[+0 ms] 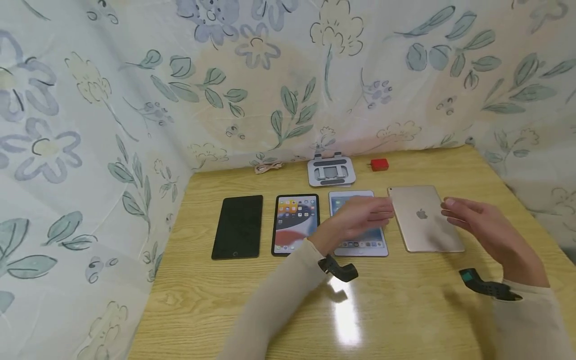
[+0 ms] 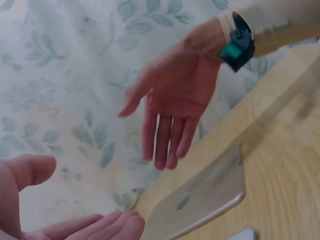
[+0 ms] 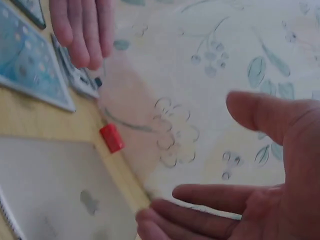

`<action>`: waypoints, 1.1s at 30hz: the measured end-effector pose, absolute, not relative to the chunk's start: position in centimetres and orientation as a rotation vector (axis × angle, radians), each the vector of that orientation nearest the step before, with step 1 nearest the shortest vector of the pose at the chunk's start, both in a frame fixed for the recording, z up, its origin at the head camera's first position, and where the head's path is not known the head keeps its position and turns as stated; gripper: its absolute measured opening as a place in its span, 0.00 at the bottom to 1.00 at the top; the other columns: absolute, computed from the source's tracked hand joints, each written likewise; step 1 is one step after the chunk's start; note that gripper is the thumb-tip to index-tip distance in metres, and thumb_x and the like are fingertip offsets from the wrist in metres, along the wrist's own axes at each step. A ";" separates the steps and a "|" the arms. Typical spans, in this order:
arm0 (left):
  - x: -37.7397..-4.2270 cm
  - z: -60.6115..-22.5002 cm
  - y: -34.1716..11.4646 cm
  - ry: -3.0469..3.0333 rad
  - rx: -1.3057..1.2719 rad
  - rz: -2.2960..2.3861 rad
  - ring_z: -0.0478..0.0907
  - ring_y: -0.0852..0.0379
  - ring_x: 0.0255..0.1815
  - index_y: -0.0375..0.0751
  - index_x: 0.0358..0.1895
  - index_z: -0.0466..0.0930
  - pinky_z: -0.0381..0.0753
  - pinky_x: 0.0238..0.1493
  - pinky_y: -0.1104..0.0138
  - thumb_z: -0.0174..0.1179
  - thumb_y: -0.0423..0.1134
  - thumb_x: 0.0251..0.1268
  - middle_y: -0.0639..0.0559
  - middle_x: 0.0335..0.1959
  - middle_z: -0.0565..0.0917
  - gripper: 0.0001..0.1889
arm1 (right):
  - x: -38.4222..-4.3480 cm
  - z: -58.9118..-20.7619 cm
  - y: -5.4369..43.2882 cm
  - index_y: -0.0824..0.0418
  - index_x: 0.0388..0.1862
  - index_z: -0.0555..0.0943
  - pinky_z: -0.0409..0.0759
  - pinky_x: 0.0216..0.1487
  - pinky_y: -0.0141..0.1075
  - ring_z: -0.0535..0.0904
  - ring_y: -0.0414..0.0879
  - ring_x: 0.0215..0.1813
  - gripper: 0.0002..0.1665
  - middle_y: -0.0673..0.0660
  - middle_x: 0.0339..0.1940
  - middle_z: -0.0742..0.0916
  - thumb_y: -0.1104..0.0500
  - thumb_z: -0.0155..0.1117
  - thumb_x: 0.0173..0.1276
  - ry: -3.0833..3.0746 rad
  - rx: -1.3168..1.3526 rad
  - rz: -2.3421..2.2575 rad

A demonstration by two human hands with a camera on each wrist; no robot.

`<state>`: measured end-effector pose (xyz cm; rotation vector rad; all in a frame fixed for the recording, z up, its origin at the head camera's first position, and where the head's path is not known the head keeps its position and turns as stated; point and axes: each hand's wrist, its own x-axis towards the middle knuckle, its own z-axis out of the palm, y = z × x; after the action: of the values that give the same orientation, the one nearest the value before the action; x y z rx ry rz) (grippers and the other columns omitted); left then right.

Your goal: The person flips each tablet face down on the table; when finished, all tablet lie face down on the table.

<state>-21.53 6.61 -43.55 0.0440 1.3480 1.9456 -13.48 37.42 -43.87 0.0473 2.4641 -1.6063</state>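
Note:
A gold tablet lies face down on the wooden table, its apple logo facing up. My left hand hovers over a white tablet with a lit screen, its straight fingers pointing toward the gold tablet. On the other side, my right hand is held above the gold tablet's right edge. Both palms face each other with a gap between them, and neither hand holds anything. In the left wrist view the right hand has its fingers extended. Part of the white tablet is hidden behind my left hand.
Left of the white tablet lie a dark-framed tablet with a lit screen and a black tablet. Along the back are a coiled cable, a folded metal stand and a red charger. Floral cloth hangs behind.

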 end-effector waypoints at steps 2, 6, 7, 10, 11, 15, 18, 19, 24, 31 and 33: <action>-21.8 -43.3 5.1 1.347 0.072 1.935 0.81 0.38 0.74 0.31 0.66 0.85 0.81 0.75 0.50 0.65 0.33 0.81 0.33 0.67 0.86 0.17 | -13.4 -43.6 37.4 0.74 0.85 0.62 0.82 0.57 0.16 0.83 0.20 0.61 0.36 0.26 0.62 0.84 0.52 0.52 0.92 2.465 -0.052 -1.656; -22.3 -42.6 2.3 1.394 0.103 1.914 0.87 0.45 0.68 0.33 0.62 0.88 0.83 0.74 0.53 0.66 0.32 0.80 0.39 0.61 0.91 0.14 | -13.5 -42.6 36.8 0.65 0.84 0.69 0.79 0.56 0.14 0.83 0.21 0.62 0.31 0.29 0.64 0.87 0.53 0.56 0.90 2.529 -0.131 -1.534; -22.4 -42.3 1.7 1.412 0.108 1.909 0.88 0.47 0.66 0.33 0.63 0.88 0.83 0.74 0.53 0.67 0.32 0.80 0.39 0.61 0.91 0.14 | -13.6 -42.3 36.6 0.64 0.84 0.70 0.77 0.55 0.13 0.82 0.20 0.62 0.31 0.30 0.64 0.87 0.51 0.56 0.90 2.549 -0.141 -1.479; -22.5 -41.7 -0.4 1.475 0.126 1.881 0.89 0.49 0.66 0.34 0.66 0.86 0.83 0.74 0.54 0.68 0.35 0.79 0.39 0.64 0.90 0.17 | -14.0 -42.0 35.7 0.65 0.83 0.71 0.76 0.54 0.14 0.82 0.20 0.61 0.32 0.30 0.62 0.87 0.49 0.56 0.90 2.546 -0.136 -1.431; -22.5 -41.5 -1.0 1.490 0.127 1.872 0.88 0.49 0.67 0.34 0.68 0.85 0.83 0.74 0.54 0.68 0.35 0.80 0.40 0.64 0.90 0.19 | -14.2 -42.0 35.3 0.66 0.83 0.71 0.76 0.55 0.14 0.82 0.20 0.61 0.33 0.29 0.62 0.87 0.49 0.56 0.90 2.536 -0.139 -1.435; -22.6 -41.4 -3.2 1.572 0.097 1.829 0.84 0.44 0.72 0.37 0.70 0.84 0.78 0.80 0.50 0.67 0.37 0.81 0.41 0.67 0.88 0.20 | -15.0 -42.6 33.8 0.69 0.82 0.71 0.79 0.58 0.15 0.83 0.21 0.61 0.34 0.34 0.65 0.87 0.48 0.56 0.90 2.473 -0.155 -1.485; -22.7 -41.5 -4.6 1.642 0.028 1.766 0.81 0.44 0.75 0.44 0.67 0.86 0.60 0.87 0.37 0.70 0.42 0.79 0.45 0.70 0.87 0.18 | -15.6 -43.2 32.6 0.70 0.83 0.69 0.80 0.60 0.17 0.83 0.21 0.62 0.36 0.52 0.75 0.85 0.46 0.56 0.90 2.411 -0.151 -1.498; -22.7 -41.6 -4.9 1.663 0.009 1.740 0.81 0.45 0.76 0.46 0.66 0.87 0.54 0.87 0.33 0.71 0.44 0.78 0.46 0.71 0.86 0.19 | -15.8 -43.4 32.3 0.70 0.84 0.68 0.80 0.60 0.17 0.82 0.21 0.62 0.38 0.58 0.78 0.82 0.45 0.55 0.90 2.395 -0.143 -1.493; -22.7 -42.3 -6.0 1.722 -0.076 1.649 0.81 0.51 0.75 0.47 0.70 0.84 0.58 0.86 0.34 0.72 0.49 0.76 0.49 0.73 0.84 0.25 | -16.6 -44.1 31.0 0.71 0.86 0.64 0.81 0.61 0.19 0.82 0.21 0.62 0.43 0.71 0.83 0.74 0.42 0.55 0.90 2.319 -0.105 -1.484; -22.9 -43.9 -6.6 1.649 -0.128 1.728 0.82 0.46 0.74 0.33 0.73 0.79 0.78 0.80 0.53 0.66 0.41 0.82 0.39 0.74 0.83 0.24 | -17.2 -44.9 29.8 0.74 0.83 0.65 0.84 0.70 0.33 0.84 0.47 0.73 0.44 0.71 0.80 0.77 0.40 0.53 0.90 2.248 -0.085 -1.428; -23.0 -44.2 -6.6 1.647 -0.127 1.717 0.82 0.45 0.74 0.33 0.73 0.79 0.79 0.79 0.53 0.66 0.41 0.82 0.39 0.74 0.83 0.25 | -17.3 -45.1 29.5 0.76 0.84 0.63 0.84 0.72 0.38 0.81 0.57 0.77 0.46 0.72 0.80 0.77 0.39 0.53 0.90 2.219 -0.067 -1.416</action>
<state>-22.98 -6.64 -44.23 -0.1270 1.6470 1.7168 -17.35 29.47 -45.05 -0.0672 2.2190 -1.4156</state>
